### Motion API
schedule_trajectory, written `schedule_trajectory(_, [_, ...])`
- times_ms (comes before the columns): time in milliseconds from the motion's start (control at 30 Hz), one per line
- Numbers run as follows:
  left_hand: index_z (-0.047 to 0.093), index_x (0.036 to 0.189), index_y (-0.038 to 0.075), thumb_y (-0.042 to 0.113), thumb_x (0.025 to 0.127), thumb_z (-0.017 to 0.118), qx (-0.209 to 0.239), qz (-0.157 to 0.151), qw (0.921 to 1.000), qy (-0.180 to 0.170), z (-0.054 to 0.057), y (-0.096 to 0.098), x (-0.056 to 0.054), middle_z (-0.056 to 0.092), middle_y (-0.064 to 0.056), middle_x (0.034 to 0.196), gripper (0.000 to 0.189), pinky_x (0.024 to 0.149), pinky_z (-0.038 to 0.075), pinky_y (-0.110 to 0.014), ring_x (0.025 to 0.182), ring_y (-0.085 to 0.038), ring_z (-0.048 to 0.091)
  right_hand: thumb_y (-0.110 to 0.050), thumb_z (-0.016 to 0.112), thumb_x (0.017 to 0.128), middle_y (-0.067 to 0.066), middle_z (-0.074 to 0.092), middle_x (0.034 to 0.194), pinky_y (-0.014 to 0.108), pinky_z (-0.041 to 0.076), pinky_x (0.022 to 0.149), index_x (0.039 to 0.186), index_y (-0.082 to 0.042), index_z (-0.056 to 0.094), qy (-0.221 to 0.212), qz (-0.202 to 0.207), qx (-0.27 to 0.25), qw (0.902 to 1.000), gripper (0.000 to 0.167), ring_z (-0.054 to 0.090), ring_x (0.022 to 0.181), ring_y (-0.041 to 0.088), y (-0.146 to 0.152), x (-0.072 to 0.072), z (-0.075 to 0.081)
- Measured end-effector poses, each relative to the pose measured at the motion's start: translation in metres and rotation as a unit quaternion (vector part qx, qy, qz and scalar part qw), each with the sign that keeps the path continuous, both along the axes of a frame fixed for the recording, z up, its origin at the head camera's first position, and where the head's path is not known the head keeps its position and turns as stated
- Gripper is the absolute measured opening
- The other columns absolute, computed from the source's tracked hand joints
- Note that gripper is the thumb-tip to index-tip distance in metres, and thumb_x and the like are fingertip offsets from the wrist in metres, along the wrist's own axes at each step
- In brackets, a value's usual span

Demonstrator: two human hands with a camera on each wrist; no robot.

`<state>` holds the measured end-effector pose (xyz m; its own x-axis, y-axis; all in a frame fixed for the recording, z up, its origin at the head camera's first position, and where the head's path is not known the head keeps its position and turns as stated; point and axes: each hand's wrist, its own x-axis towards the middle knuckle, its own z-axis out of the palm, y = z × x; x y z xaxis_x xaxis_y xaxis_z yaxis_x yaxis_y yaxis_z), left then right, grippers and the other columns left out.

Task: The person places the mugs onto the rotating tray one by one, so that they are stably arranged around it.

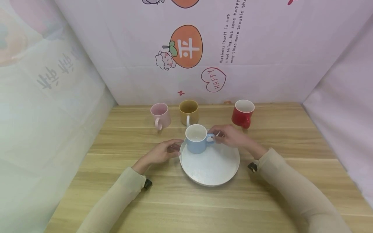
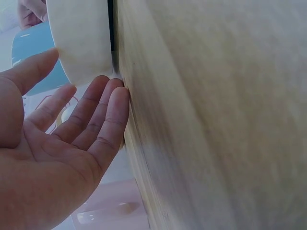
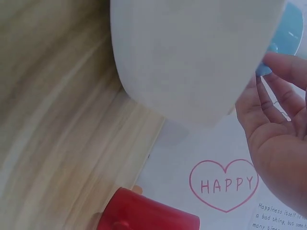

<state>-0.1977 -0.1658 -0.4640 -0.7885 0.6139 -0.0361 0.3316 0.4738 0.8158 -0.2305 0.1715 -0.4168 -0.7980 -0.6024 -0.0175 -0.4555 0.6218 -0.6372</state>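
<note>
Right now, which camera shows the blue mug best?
Head view: the blue mug shows rim, body and handle. Left wrist: part of its side beyond the white tray. Right wrist: only a portion by the right hand.

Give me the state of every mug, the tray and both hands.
Blue mug: upright, handle pinched
Pink mug: upright, not held
Yellow mug: upright, not held
Red mug: upright, not held
White tray: right way up
Left hand: fingers loosely bent, at the tray's rim
Right hand: pinching the blue mug's handle

The head view is bright, with soft shadow on the table right of the white tray; both wrist views look dimmer, hazier.
</note>
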Motion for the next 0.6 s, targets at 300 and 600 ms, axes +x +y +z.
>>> schedule_trajectory(300, [0.049, 0.144, 0.007, 0.013, 0.096, 0.067, 0.003, 0.002, 0.9999, -0.010, -0.0011, 0.0003, 0.0001, 0.066, -0.013, 0.128, 0.052, 0.105, 0.052, -0.042, 0.117, -0.028, 0.064, -0.015, 0.067, 0.093, 0.002, 0.073, 0.112, 0.035, 0.061, 0.082, 0.123, -0.021, 0.066, -0.001, -0.015, 0.016, 0.9997, 0.031, 0.069, 0.097, 0.021, -0.0009, -0.0046, -0.0006])
schedule_trajectory(600, [0.047, 0.146, 0.009, 0.015, 0.096, 0.067, -0.002, 0.005, 0.9999, -0.015, -0.0014, -0.0012, 0.0009, 0.067, -0.014, 0.126, 0.055, 0.105, 0.052, -0.043, 0.117, -0.028, 0.065, -0.016, 0.067, 0.093, 0.001, 0.072, 0.112, 0.037, 0.061, 0.084, 0.120, -0.024, 0.065, -0.003, -0.012, 0.004, 0.9999, 0.028, 0.069, 0.098, 0.021, 0.0007, -0.0087, -0.0043])
